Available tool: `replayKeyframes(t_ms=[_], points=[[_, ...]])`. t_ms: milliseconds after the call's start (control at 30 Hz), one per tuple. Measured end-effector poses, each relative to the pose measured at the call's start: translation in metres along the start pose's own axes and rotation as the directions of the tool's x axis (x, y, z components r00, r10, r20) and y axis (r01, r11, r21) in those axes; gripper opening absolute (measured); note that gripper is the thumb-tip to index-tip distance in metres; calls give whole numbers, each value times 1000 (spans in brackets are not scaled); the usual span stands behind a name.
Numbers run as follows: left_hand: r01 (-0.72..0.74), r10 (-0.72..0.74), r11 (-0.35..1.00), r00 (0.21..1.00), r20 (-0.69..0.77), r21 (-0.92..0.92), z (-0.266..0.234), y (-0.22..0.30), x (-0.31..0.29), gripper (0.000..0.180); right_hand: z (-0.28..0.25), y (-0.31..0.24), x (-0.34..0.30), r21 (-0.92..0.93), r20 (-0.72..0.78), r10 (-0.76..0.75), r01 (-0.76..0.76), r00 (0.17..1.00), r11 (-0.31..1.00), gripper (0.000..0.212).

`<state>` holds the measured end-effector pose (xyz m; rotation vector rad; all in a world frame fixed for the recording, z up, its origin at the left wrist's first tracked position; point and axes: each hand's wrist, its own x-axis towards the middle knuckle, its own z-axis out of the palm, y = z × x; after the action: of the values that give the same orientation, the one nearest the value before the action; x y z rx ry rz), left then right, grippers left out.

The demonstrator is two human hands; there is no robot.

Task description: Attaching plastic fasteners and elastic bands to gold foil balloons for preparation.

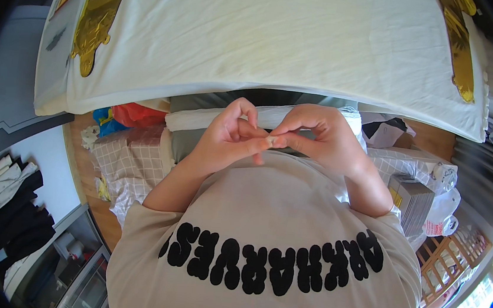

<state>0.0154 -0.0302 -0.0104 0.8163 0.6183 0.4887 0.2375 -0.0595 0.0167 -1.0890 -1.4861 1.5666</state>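
My left hand (227,137) and my right hand (325,139) meet in front of my chest, fingertips touching. Both are closed in a pinch, thumbs against forefingers. A tiny pale thing (271,139) shows between the fingertips; it is too small to name. Behind the hands, a long white bundle (202,121) lies across my lap, with thread-like strands at its right end. Just beyond it hangs the near edge of a table covered with a white cloth (269,43).
Gold foil pieces (99,18) lie at the table's left, with another gold foil piece (460,56) at its right. Red and blue bags (134,115) sit below on the left. To my right are a stack of flat grey items (411,202) and a white plastic bag (443,208).
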Motion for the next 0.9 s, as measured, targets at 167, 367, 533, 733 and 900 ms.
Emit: replayKeyframes(t_ms=[167,367,533,733,900], points=[[-153,150,988,979,-138,-9,-5,-14,12,24,2,-3,-6,118,-262,65,-34,963,992,12],[-174,190,980,957,-217,91,-4,-28,12,23,-48,-49,-63,-385,-476,-331,145,815,911,13],[-179,219,961,957,-189,209,-20,-37,18,20,-184,-78,-123,-488,-847,-363,-301,388,819,20],[-132,182,966,958,-222,224,-21,-46,32,4,-351,-76,-152,-599,-801,-413,-589,434,542,22],[-91,136,969,972,-190,229,-11,-40,30,3,-406,-57,-142,-505,-855,-268,-595,444,625,21]])
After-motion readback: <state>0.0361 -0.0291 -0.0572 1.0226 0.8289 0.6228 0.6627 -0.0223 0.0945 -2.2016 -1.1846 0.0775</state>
